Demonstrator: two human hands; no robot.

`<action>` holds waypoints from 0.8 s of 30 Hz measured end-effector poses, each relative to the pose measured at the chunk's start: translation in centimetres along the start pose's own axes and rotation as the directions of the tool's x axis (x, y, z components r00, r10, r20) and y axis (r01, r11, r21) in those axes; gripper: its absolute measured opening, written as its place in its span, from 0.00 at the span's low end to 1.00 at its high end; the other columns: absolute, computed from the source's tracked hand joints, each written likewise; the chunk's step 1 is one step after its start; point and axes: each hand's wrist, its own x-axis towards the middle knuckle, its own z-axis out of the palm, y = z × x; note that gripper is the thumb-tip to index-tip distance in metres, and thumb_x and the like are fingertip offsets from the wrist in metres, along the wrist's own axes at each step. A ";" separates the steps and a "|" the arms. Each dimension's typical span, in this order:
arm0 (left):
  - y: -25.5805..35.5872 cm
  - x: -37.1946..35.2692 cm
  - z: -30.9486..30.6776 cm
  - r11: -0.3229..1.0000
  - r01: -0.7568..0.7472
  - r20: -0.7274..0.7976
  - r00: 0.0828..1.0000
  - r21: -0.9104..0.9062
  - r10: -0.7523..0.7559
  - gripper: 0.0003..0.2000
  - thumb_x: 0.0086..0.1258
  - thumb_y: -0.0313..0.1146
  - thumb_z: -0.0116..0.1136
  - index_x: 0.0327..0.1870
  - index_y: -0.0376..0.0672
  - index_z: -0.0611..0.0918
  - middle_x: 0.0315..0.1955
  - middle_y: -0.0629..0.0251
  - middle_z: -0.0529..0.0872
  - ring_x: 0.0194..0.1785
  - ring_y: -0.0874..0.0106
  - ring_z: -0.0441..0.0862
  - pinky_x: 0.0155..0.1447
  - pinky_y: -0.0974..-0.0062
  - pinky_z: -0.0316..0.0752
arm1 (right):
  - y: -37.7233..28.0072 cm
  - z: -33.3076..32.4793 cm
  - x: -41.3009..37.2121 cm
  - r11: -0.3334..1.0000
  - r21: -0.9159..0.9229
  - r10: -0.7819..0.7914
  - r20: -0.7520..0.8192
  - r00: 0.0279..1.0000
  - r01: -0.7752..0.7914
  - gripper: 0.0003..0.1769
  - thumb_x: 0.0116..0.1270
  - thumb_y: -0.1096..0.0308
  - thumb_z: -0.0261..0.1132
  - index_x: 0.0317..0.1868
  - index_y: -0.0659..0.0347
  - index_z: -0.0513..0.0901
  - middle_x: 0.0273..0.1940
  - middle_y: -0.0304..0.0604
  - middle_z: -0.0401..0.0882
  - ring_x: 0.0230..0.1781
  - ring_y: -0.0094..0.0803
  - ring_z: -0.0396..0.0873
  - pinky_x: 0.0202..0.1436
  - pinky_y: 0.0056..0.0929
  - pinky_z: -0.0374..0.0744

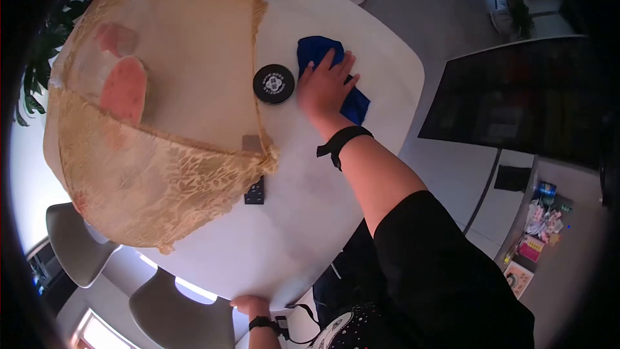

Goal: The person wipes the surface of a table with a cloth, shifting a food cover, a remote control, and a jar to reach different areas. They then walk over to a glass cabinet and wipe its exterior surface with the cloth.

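Note:
My right hand (326, 87) lies flat on a crumpled blue cloth (316, 46) on the white table, its fingers spread over the fabric. Part of the cloth is hidden under my palm. Just left of this hand sits a round black tin (273, 84) with a white emblem on its lid. My left hand (250, 304) rests at the table's near edge, apart from the cloth. Its fingers look stretched out to the left, though they are small and partly hidden.
A beige lace food cover (181, 181) spans the table's left side, with cut watermelon (124, 87) under its sheer panel. A black remote-like object (255, 190) pokes out beneath its edge. Grey chairs (171, 310) stand at lower left; a large dark screen (516, 100) is at right.

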 end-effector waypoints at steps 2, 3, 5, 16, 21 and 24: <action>-0.1 0.1 0.4 0.991 0.053 -0.019 0.998 -0.126 -0.056 0.24 0.72 0.54 0.40 0.60 0.51 0.75 0.56 0.69 0.79 0.57 0.72 0.76 0.59 0.67 0.66 | 0.2 0.6 1.7 0.999 -0.013 -0.040 0.000 0.999 0.040 0.33 0.70 0.57 0.51 0.68 0.70 0.59 0.70 0.71 0.50 0.74 0.60 0.43 0.70 0.65 0.46; -0.2 0.2 0.7 0.968 0.087 -0.024 0.995 -0.235 -0.095 0.24 0.73 0.54 0.39 0.61 0.50 0.75 0.57 0.68 0.79 0.57 0.71 0.76 0.60 0.67 0.66 | 0.2 0.7 2.5 0.998 -0.012 -0.063 0.000 0.998 0.063 0.32 0.70 0.56 0.50 0.68 0.70 0.59 0.70 0.70 0.50 0.74 0.60 0.44 0.70 0.65 0.46; -0.3 0.9 1.6 0.813 0.147 -0.022 0.981 -0.564 -0.192 0.25 0.73 0.54 0.38 0.61 0.48 0.74 0.58 0.66 0.78 0.58 0.69 0.75 0.61 0.66 0.65 | 0.2 1.0 3.9 0.994 -0.017 -0.104 0.018 0.994 0.104 0.32 0.70 0.56 0.50 0.68 0.70 0.59 0.70 0.70 0.50 0.74 0.60 0.44 0.70 0.65 0.46; 0.8 7.9 10.3 -0.657 -0.124 0.163 0.919 -0.744 -0.358 0.27 0.76 0.51 0.34 0.61 0.38 0.73 0.59 0.57 0.77 0.58 0.61 0.74 0.63 0.63 0.68 | -0.6 4.4 16.1 0.958 -0.052 -0.274 0.141 0.951 0.283 0.31 0.72 0.51 0.46 0.67 0.65 0.61 0.66 0.67 0.61 0.68 0.58 0.59 0.66 0.61 0.58; 1.1 7.5 9.0 -0.800 -0.092 0.319 0.885 -0.592 -0.338 0.27 0.75 0.52 0.36 0.56 0.35 0.74 0.52 0.55 0.80 0.54 0.59 0.77 0.59 0.62 0.71 | 0.4 7.6 23.6 0.851 0.020 -0.525 0.030 0.850 0.525 0.30 0.71 0.48 0.48 0.59 0.68 0.71 0.53 0.67 0.74 0.54 0.61 0.73 0.59 0.52 0.70; 0.8 7.9 8.6 -0.549 0.075 0.376 0.805 -0.833 -0.460 0.27 0.74 0.50 0.32 0.51 0.34 0.77 0.50 0.49 0.81 0.54 0.54 0.78 0.58 0.60 0.70 | 1.2 7.8 26.2 0.786 0.030 -0.616 0.105 0.781 0.617 0.34 0.73 0.46 0.45 0.62 0.71 0.67 0.56 0.68 0.72 0.56 0.64 0.71 0.61 0.50 0.68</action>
